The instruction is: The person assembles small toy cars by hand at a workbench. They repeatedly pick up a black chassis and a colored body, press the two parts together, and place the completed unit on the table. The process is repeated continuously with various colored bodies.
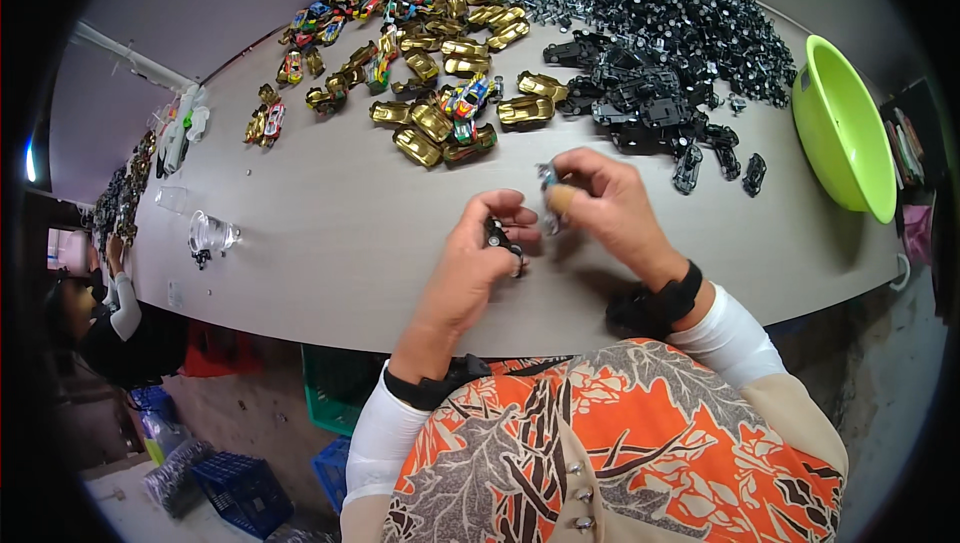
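Observation:
My left hand [462,261] is closed round a black toy car chassis [497,233] with small wheels, above the table's near middle. Close beside it, my right hand [622,205] pinches a small silvery part [547,175] between thumb and fingertips; it is blurred, so its exact kind is unclear. Beyond my hands lies a heap of black toy car chassis [650,93]. Gold toy car bodies [525,111] sit further left, some with coloured printing, such as a blue, yellow and red toy car [466,98].
A big pile of small wheel parts [650,8] covers the far right. At the right edge a lime-green basin [850,133] stands tilted. A clear plastic cup [212,233] is on the left. Another person [120,323] works at the far left. Below the table are crates [240,488].

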The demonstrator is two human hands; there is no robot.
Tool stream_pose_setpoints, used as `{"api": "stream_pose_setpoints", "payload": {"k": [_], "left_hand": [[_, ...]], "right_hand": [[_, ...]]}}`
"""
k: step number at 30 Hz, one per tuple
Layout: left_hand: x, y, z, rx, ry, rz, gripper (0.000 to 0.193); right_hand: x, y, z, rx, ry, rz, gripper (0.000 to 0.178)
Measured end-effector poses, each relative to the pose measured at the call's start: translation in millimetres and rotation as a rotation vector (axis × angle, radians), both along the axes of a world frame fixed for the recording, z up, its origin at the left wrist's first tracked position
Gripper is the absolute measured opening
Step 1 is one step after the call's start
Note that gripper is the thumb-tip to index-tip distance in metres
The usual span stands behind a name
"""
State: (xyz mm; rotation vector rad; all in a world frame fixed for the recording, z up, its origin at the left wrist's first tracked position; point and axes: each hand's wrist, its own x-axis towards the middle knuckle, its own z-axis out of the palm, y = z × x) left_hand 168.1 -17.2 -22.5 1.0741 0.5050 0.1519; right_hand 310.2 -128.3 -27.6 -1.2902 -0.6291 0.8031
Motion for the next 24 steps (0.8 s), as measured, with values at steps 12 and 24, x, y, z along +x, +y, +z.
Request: {"api": "stream_pose_setpoints", "payload": {"k": [12, 24], "left_hand": [[-5.3, -3.7, -22.3, -0.233, -0.106, 0.134, 0.044], [-12.6, 0.9, -5.1, -0.299, -0.157, 0.163, 0.054]], "right_hand": [[-15.5, -8.6, -7.6, -0.022, -0.628, 0.199, 0.024], [-6.0, -19.2, 16.9, 0.092, 0.138, 0.221, 0.037]]}}
